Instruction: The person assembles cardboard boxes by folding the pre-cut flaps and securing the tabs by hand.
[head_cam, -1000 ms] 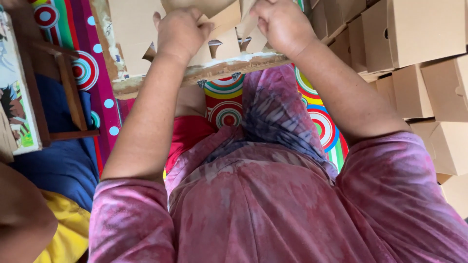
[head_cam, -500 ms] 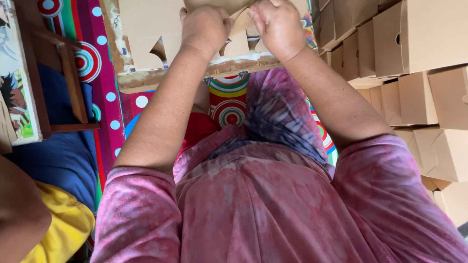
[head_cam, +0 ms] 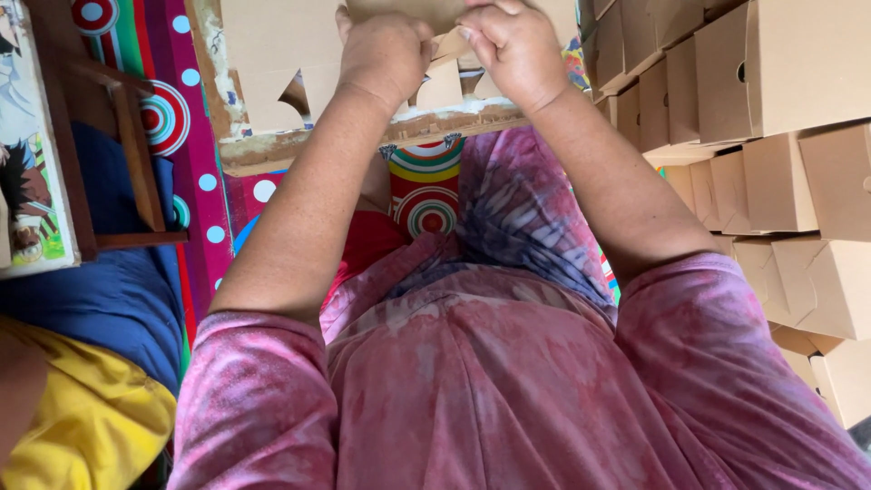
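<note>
The thin brown cardboard flap (head_cam: 451,45) could crease in the wrong place or tear if the pinch twists it, since both hands press at the same small tab. The left hand (head_cam: 386,54) is curled closed over the flat brown cardboard box blank (head_cam: 272,54), fingers tucked onto its cut edge. The right hand (head_cam: 517,45) is closed too, fingertips pinching the flap. The blank lies on the worn wooden worktop (head_cam: 363,145), near the stack of folded brown cardboard boxes (head_cam: 780,91) to the right.
</note>
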